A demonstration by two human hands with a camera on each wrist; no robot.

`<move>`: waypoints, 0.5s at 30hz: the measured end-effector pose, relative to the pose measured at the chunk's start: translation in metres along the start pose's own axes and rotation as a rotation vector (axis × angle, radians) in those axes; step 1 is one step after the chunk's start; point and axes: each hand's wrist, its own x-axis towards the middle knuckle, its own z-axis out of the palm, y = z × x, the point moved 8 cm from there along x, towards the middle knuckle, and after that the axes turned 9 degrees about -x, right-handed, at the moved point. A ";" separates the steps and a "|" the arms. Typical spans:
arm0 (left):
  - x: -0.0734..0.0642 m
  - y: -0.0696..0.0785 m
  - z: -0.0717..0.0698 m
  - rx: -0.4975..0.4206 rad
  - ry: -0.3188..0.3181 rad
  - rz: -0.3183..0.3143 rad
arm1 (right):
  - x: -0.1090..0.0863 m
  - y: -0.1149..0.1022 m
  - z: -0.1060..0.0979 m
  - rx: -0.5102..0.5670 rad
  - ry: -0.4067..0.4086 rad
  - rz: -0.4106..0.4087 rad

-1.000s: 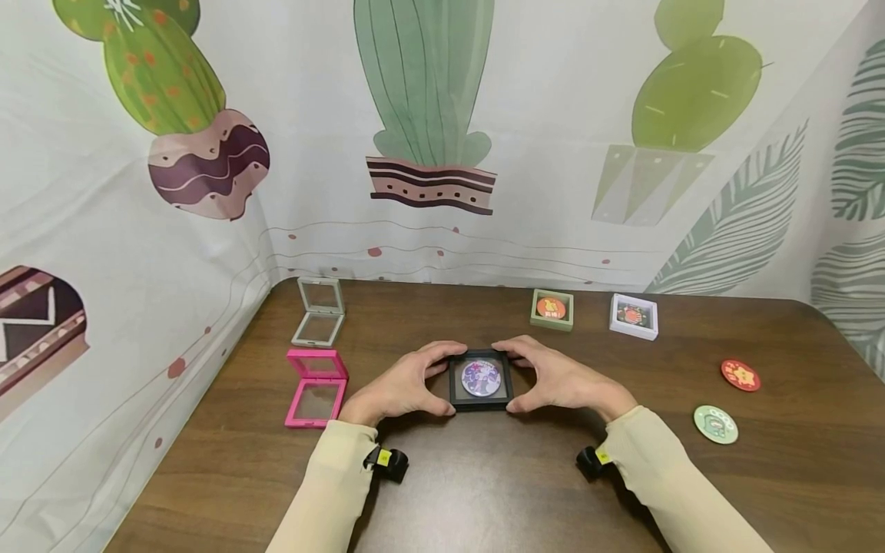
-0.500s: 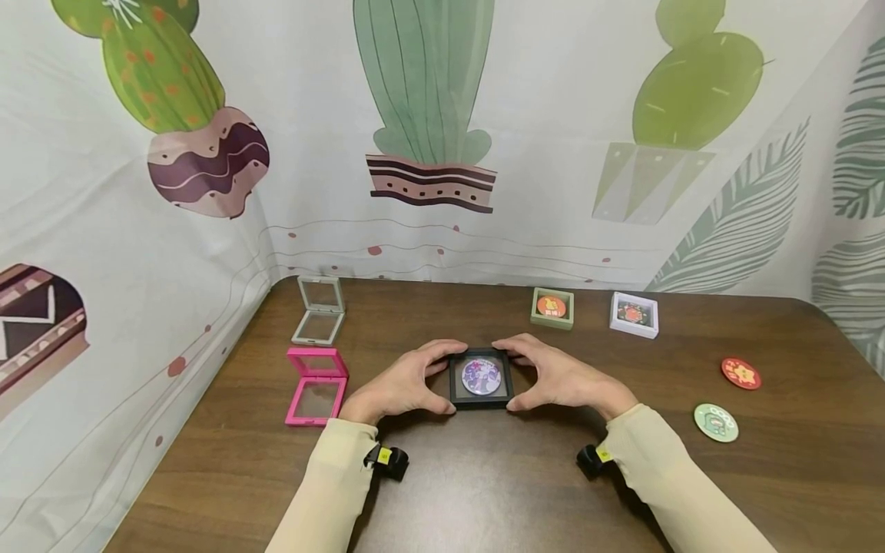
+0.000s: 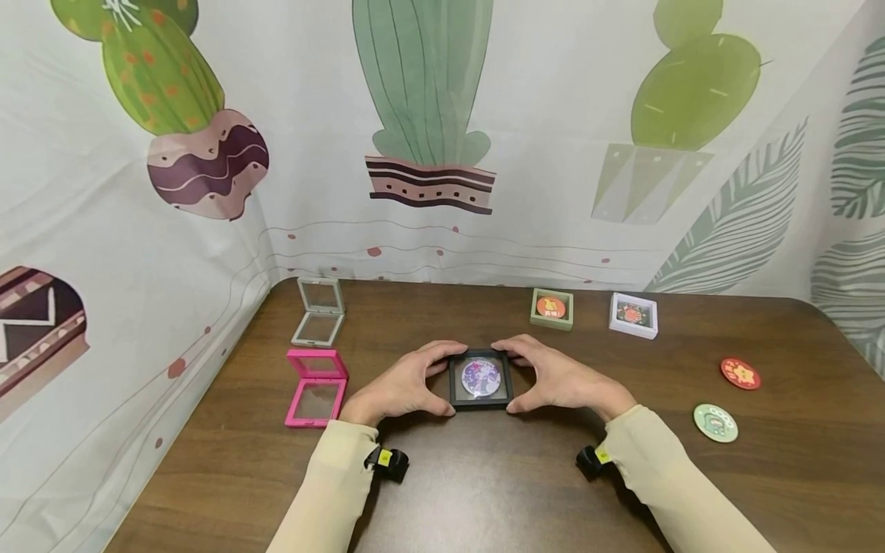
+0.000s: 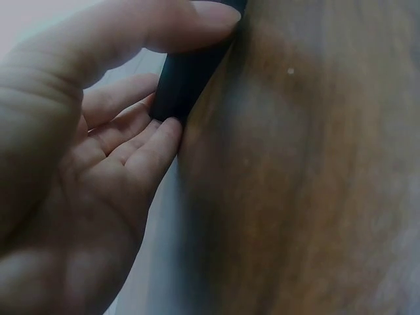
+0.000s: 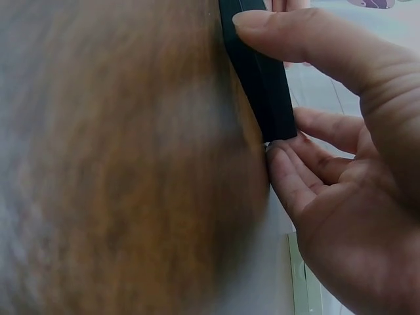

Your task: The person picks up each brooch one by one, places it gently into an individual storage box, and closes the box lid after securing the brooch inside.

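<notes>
A small black square display case (image 3: 480, 404) with clear panes lies on the table in front of me. Inside it shows a round purple-and-white badge (image 3: 480, 377). My left hand (image 3: 408, 385) grips the case by its left side, thumb at the near corner and fingers at the far one. On the opposite side my right hand (image 3: 561, 379) holds it the same way. In the left wrist view the thumb lies against the black case edge (image 4: 190, 79). The right wrist view has the thumb and fingers touching the dark case side (image 5: 262, 79).
Two unfolded cases, one pink (image 3: 314, 390) and one grey (image 3: 320, 313), stand at the left. A green case (image 3: 552, 323) and a white case (image 3: 634, 329) sit at the back, each holding a badge. Loose red (image 3: 740, 373) and green (image 3: 716, 423) badges lie right.
</notes>
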 end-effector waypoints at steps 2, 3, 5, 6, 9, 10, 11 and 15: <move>0.000 0.000 0.000 0.000 -0.001 0.003 | 0.000 0.000 0.000 0.000 0.001 0.003; 0.000 0.000 0.000 -0.002 -0.002 0.005 | 0.000 0.000 0.000 -0.001 0.002 0.004; 0.001 0.001 0.000 -0.006 -0.002 0.010 | 0.000 -0.001 0.000 0.002 0.000 0.007; 0.001 0.001 0.000 -0.009 -0.002 0.014 | 0.000 -0.001 0.000 0.004 0.001 0.007; 0.001 0.001 0.000 -0.003 0.000 0.019 | 0.000 -0.002 0.001 0.005 0.010 0.003; 0.001 0.001 0.000 0.000 0.001 0.017 | 0.000 -0.003 0.001 0.004 0.016 0.004; 0.001 0.000 0.000 0.004 0.002 0.017 | 0.000 -0.003 0.001 0.002 0.025 0.002; 0.001 -0.002 0.000 0.007 0.003 0.019 | 0.001 -0.005 0.000 -0.017 0.058 -0.001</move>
